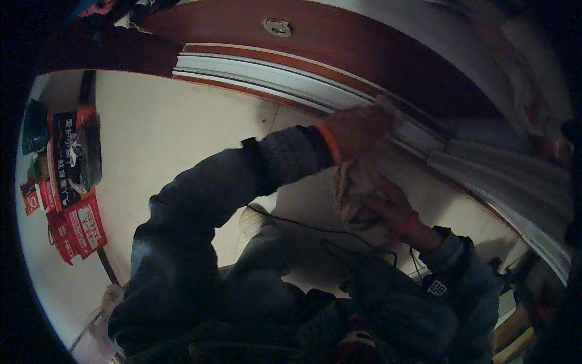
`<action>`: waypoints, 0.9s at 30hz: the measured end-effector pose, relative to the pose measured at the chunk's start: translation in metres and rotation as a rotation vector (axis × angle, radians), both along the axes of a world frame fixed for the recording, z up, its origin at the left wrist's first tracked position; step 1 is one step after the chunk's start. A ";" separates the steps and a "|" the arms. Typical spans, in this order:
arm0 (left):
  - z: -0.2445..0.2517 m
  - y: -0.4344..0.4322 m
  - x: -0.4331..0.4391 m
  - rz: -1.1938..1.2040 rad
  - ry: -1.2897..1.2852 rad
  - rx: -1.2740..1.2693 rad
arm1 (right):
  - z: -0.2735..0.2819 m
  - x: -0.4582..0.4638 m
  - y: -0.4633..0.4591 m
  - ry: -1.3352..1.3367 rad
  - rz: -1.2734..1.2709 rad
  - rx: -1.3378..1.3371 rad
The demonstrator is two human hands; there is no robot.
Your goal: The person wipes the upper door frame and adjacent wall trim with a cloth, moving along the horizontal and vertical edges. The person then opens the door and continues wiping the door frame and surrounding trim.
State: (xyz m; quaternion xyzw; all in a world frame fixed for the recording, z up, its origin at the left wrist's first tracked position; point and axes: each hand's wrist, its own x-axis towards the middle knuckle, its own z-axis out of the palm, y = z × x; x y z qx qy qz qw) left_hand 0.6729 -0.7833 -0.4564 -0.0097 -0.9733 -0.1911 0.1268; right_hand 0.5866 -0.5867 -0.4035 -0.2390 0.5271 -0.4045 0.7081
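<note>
My left hand (357, 129), with an orange band at the wrist, is stretched out over the silver sliding-door track (254, 73) at the foot of a red-brown panel (218, 22). Blur hides its fingers, so whether it holds anything is unclear. Just below it, a bunched brown cloth (348, 195) hangs in folds. My right hand (393, 202), wearing a red wristband, grips this cloth with its fingers spread across the folds. A thin dark cable (313, 226) runs beneath the cloth, across my legs.
Red and black printed packages (84, 227) lie on the pale tiled floor (141, 123) at left. A metal recessed pull (276, 28) sits in the panel. Light curtain-like fabric (491, 182) hangs at right. My patterned sock or slipper (253, 221) rests on the floor.
</note>
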 end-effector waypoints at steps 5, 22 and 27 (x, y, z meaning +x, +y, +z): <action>0.028 -0.029 0.073 0.154 -0.020 -0.471 | 0.002 0.011 -0.021 0.042 0.068 0.025; 0.044 0.035 -0.008 0.067 0.286 0.037 | 0.025 0.031 -0.012 -0.001 0.079 0.049; 0.018 0.052 -0.076 -0.166 -0.040 0.092 | 0.026 0.006 0.007 -0.239 -0.192 0.117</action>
